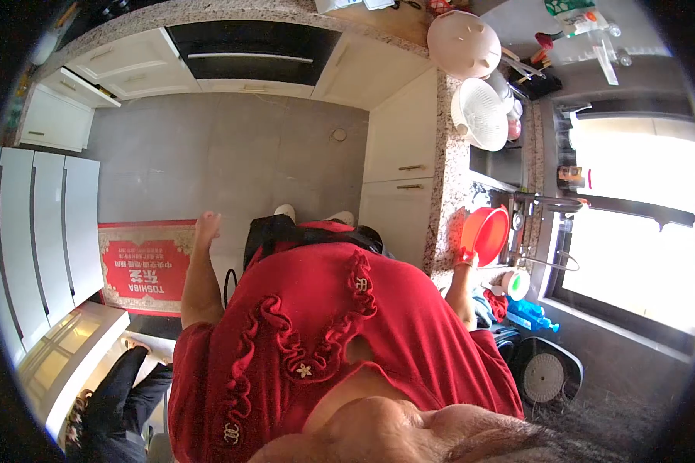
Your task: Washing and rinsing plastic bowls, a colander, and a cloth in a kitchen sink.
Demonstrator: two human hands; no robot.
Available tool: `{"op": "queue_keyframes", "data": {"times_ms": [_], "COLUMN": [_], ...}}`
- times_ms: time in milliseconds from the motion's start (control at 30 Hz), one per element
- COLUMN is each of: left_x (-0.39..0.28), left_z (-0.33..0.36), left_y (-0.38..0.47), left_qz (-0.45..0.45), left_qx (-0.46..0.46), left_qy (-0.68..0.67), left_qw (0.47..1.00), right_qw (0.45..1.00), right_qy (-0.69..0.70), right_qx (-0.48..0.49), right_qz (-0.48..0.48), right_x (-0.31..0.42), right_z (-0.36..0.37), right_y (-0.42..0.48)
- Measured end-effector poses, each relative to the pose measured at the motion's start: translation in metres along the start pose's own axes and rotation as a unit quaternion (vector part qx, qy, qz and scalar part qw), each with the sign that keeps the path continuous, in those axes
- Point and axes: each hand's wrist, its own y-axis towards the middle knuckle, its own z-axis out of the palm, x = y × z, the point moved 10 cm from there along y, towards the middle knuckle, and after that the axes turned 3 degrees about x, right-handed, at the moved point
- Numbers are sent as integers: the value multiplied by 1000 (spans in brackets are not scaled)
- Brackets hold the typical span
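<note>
My right hand point(468, 258) is at the near rim of a red plastic basin point(486, 234), its fingers closed on the edge. The basin sits by the sink on the speckled stone counter point(447, 156) to my right. From this height its inside looks bare, though part is in glare. Out to my left, my left hand point(209, 226) hangs over the floor beside a red and beige mat point(145, 266). Its fingers are curled in, and nothing shows in them.
A white colander point(479, 114) and an upturned pale bowl point(463, 43) stand farther along the counter. Near the window are a tap point(556, 202) and a blue bottle point(530, 315). A drawer point(90, 87) stands out at far left. Another person's dark-trousered legs point(121, 399) show behind left.
</note>
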Motion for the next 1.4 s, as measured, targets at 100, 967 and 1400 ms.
{"op": "queue_keyframes", "data": {"times_ms": [100, 967, 1400], "left_x": [18, -49, -37], "left_z": [-3, 0, 7], "left_y": [25, -29, 19], "left_qz": [167, 145, 100], "left_qx": [-22, -50, 17], "left_qy": [136, 98, 4], "left_qw": [976, 983, 995], "right_qw": [997, 924, 965], "right_qy": [-24, -93, -51], "right_qx": [49, 350, 256], "right_qz": [50, 124, -18], "right_x": [-48, -116, -19], "right_z": [67, 220, 23], "right_y": [-42, -36, 66]}}
